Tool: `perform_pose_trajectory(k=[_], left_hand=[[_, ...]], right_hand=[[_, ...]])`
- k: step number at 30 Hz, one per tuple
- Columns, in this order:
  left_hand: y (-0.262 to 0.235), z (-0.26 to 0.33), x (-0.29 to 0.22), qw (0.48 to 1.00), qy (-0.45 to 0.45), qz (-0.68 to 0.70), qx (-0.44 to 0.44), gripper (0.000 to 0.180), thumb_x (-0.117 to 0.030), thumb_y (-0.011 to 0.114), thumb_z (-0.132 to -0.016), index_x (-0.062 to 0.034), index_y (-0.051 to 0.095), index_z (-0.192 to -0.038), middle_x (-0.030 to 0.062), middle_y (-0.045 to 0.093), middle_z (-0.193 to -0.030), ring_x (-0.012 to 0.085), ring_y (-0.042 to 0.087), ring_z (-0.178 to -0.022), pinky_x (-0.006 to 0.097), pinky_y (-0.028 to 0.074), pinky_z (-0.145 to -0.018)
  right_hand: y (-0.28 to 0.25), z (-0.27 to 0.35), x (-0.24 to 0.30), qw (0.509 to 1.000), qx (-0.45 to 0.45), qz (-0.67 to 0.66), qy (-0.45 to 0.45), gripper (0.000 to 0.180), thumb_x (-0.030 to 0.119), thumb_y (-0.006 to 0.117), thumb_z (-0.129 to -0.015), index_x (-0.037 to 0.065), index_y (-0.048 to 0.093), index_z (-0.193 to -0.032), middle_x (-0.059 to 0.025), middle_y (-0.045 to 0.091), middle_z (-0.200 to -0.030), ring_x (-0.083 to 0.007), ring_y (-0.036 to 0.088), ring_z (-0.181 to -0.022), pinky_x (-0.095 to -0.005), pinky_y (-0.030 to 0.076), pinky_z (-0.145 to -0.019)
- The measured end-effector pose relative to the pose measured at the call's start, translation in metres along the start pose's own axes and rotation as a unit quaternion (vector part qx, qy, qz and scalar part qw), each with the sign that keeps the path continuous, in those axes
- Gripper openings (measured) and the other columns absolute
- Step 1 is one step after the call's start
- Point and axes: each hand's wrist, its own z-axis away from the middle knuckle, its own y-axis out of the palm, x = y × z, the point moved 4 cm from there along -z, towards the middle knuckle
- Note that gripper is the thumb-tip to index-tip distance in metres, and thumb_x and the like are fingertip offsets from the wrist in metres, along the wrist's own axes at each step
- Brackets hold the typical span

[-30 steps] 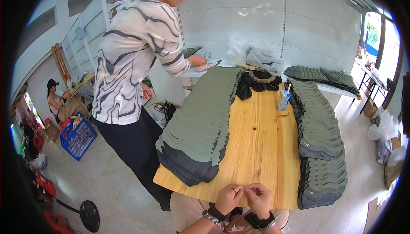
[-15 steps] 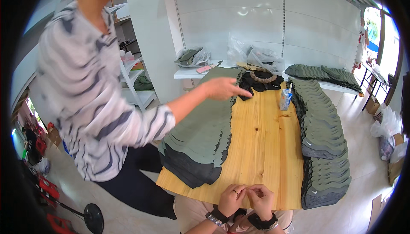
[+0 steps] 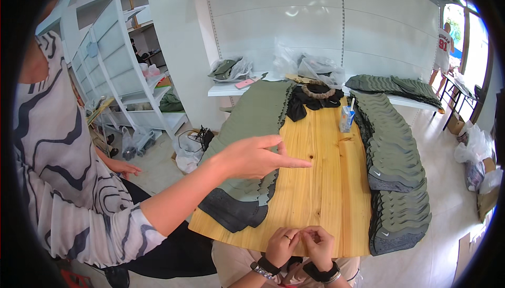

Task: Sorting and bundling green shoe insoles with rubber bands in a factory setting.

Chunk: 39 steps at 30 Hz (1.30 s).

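Note:
My left hand [image 3: 281, 247] and my right hand [image 3: 319, 247] are close together at the near edge of the wooden table [image 3: 321, 183]. Both have their fingertips pinched together; whatever is between them is too small to make out. Left of my hands lies a stack of green fabric pieces [image 3: 244, 120] with dark lower ends. On the right, overlapping green fabric pieces [image 3: 394, 135] run in a long fanned row along the table's edge. Another person's hand [image 3: 252, 157] reaches over the left stack, fingers pointing across the table.
A drink carton with a straw [image 3: 346, 121] stands toward the far right. Black cloth [image 3: 315, 99] lies at the far end. Behind it, a white shelf [image 3: 223, 91] bears plastic bags, a pink phone [image 3: 245, 83] and more green pieces [image 3: 392, 86]. The person in a patterned shirt [image 3: 79, 183] stands close on the left.
The other person has come nearer on the left, and their outstretched hand has moved toward me, from the table's far end to its middle. My hands stay pinched in nearly the same place.

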Motion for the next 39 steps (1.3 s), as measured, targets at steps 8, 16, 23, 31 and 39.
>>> perform_pose_trajectory(k=[8,16,23,31,39], left_hand=[[0.001,0.002,-0.004,0.998,0.050,-0.043,-0.021,0.011,-0.003,0.065,-0.074,-0.0030,0.061,-0.085,0.0090,0.060,-0.075,0.0282,0.058,-0.071,0.037,0.047,-0.062],[0.003,0.003,-0.005,0.995,0.074,-0.063,0.002,0.011,-0.008,0.064,-0.076,-0.0017,0.060,-0.084,0.0099,0.057,-0.075,0.0279,0.056,-0.073,0.037,0.046,-0.068],[0.004,0.003,-0.003,0.995,0.065,-0.076,0.008,0.010,-0.005,0.066,-0.073,-0.0015,0.062,-0.081,0.0097,0.058,-0.073,0.0279,0.057,-0.070,0.036,0.047,-0.062],[0.005,0.003,0.000,0.997,0.028,-0.065,0.020,0.010,-0.009,0.066,-0.074,-0.0023,0.062,-0.080,0.0102,0.058,-0.072,0.0281,0.057,-0.070,0.036,0.047,-0.061],[0.004,0.002,0.004,0.999,0.006,-0.041,0.006,0.012,-0.011,0.068,-0.072,-0.0020,0.064,-0.079,0.0096,0.059,-0.070,0.0267,0.058,-0.066,0.035,0.047,-0.058]], right_hand=[[0.001,0.002,0.006,0.999,-0.008,0.036,-0.030,0.007,0.000,0.065,-0.079,-0.002,0.063,-0.085,-0.0064,0.065,-0.074,-0.0092,0.059,-0.066,-0.0223,0.047,-0.061],[0.002,0.002,0.003,0.989,-0.006,0.104,-0.104,0.006,-0.001,0.063,-0.080,0.000,0.062,-0.086,-0.0061,0.061,-0.072,-0.0082,0.055,-0.061,-0.0225,0.045,-0.056],[0.007,0.002,0.018,0.961,0.025,0.185,-0.204,0.014,-0.004,0.056,-0.077,0.001,0.061,-0.089,-0.0143,0.059,-0.077,-0.0290,0.059,-0.067,-0.0344,0.047,-0.059],[0.010,0.002,0.022,0.949,0.042,0.213,-0.227,0.018,-0.005,0.054,-0.074,0.001,0.061,-0.090,-0.0153,0.058,-0.078,-0.0328,0.057,-0.070,-0.0385,0.047,-0.061],[0.008,0.003,0.016,0.971,0.018,0.162,-0.175,0.010,-0.005,0.057,-0.079,0.001,0.061,-0.086,-0.0138,0.059,-0.075,-0.0271,0.059,-0.065,-0.0317,0.047,-0.057]])
